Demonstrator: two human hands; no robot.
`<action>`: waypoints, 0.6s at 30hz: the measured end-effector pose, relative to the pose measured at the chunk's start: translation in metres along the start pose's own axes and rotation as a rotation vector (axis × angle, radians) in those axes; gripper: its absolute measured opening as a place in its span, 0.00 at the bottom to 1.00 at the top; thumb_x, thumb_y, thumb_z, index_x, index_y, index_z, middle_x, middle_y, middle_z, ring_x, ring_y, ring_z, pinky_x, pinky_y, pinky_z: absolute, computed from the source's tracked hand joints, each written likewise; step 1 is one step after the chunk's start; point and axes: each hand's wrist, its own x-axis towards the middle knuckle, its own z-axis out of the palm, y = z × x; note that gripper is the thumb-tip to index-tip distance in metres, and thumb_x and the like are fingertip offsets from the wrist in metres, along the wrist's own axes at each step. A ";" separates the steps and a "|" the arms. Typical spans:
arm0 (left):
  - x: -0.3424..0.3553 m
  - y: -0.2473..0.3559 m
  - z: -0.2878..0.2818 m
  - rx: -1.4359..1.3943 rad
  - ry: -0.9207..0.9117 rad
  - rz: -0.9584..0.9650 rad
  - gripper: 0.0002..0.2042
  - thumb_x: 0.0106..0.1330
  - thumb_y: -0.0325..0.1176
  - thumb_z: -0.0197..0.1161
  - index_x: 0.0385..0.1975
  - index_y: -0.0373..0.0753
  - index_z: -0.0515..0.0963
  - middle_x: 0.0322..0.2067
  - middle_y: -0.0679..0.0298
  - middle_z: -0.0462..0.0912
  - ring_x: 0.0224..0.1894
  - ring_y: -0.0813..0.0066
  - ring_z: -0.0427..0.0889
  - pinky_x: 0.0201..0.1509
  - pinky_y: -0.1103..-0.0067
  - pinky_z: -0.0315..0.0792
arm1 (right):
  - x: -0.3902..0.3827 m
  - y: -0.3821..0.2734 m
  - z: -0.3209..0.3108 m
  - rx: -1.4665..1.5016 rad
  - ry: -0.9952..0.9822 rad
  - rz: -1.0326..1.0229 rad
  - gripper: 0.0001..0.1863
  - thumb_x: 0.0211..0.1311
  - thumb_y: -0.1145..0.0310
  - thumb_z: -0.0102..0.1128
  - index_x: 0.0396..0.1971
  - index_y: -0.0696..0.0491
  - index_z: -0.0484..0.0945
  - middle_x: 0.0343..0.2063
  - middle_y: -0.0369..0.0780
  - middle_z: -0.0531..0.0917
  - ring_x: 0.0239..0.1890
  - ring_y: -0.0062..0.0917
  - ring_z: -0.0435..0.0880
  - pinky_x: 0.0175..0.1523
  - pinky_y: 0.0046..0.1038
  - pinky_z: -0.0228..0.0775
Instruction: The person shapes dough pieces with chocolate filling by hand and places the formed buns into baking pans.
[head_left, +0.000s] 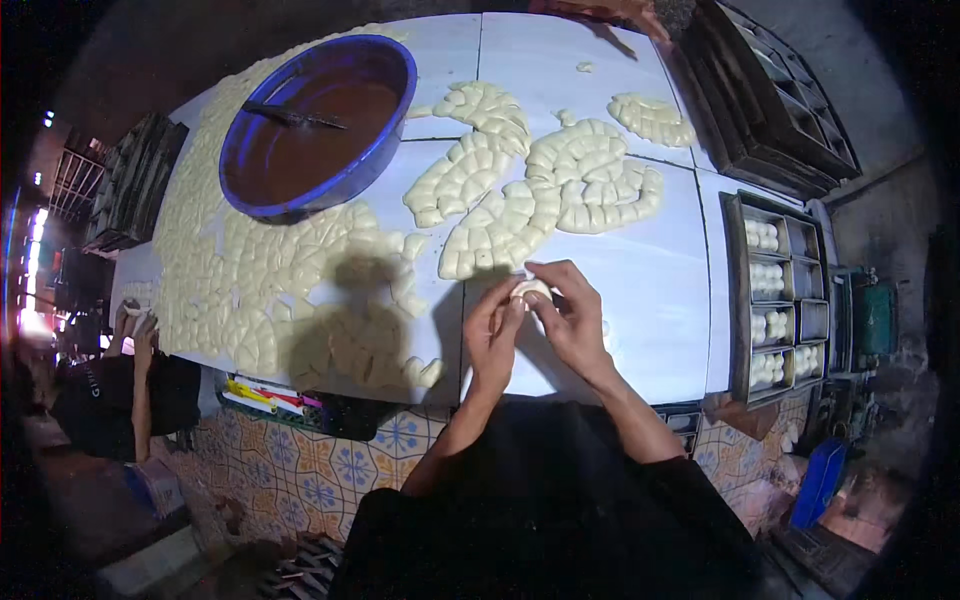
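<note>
Above the near part of the white table (655, 300), I hold a small piece of pale dough (533, 288) between my two hands. My left hand (493, 325) is closed against its left side. The thumb and fingers of my right hand (572, 315) pinch it from the right, and a bit of dough shows above the fingertips. Just beyond my hands lie rows of pale dough pieces (500, 232), pressed side by side. Many more dough pieces (240, 270) cover the left part of the table.
A blue tub (400, 130) of brown filling, with a dark utensil (292, 115) in it, stands at far left. On the right is a divided metal pan (738, 300) holding dough balls; stacked pans (740, 110) sit beyond. A co-worker's hands (140, 325) hold something pale at the left edge.
</note>
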 end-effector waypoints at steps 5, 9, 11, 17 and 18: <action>-0.001 -0.007 -0.001 0.035 0.184 -0.029 0.07 0.59 0.25 0.65 0.34 0.28 0.79 0.27 0.67 0.79 0.27 0.83 0.75 0.34 0.85 0.70 | 0.017 0.015 -0.006 0.016 -0.105 -0.056 0.20 0.66 0.56 0.49 0.46 0.55 0.78 0.43 0.42 0.70 0.50 0.31 0.67 0.54 0.30 0.63; 0.006 -0.009 -0.009 -1.188 -0.073 -0.434 0.09 0.63 0.28 0.55 0.39 0.33 0.77 0.39 0.60 0.79 0.47 0.71 0.76 0.52 0.76 0.70 | 0.028 0.020 0.004 0.007 -0.407 -0.260 0.30 0.62 0.42 0.46 0.45 0.54 0.78 0.59 0.45 0.65 0.60 0.33 0.62 0.63 0.35 0.52; 0.004 -0.021 -0.011 -1.422 -0.123 -0.470 0.16 0.63 0.37 0.56 0.45 0.32 0.74 0.45 0.59 0.78 0.51 0.68 0.75 0.58 0.73 0.67 | 0.033 0.022 0.009 0.141 -0.460 -0.084 0.32 0.58 0.43 0.53 0.52 0.56 0.73 0.60 0.45 0.64 0.60 0.33 0.62 0.64 0.34 0.51; 0.112 0.023 -0.046 -1.391 -0.611 -0.252 0.58 0.47 0.79 0.42 0.63 0.26 0.52 0.64 0.45 0.54 0.65 0.53 0.57 0.66 0.63 0.54 | 0.066 0.047 0.019 0.626 -0.471 0.125 0.54 0.51 0.32 0.54 0.69 0.43 0.37 0.59 0.38 0.60 0.53 0.25 0.64 0.54 0.31 0.62; 0.150 0.042 -0.057 -0.847 -0.250 -0.217 0.51 0.55 0.74 0.40 0.61 0.25 0.56 0.61 0.43 0.60 0.62 0.53 0.63 0.64 0.64 0.59 | 0.073 0.050 0.016 0.665 -0.414 0.161 0.56 0.49 0.29 0.52 0.69 0.41 0.34 0.59 0.37 0.60 0.52 0.25 0.65 0.49 0.29 0.65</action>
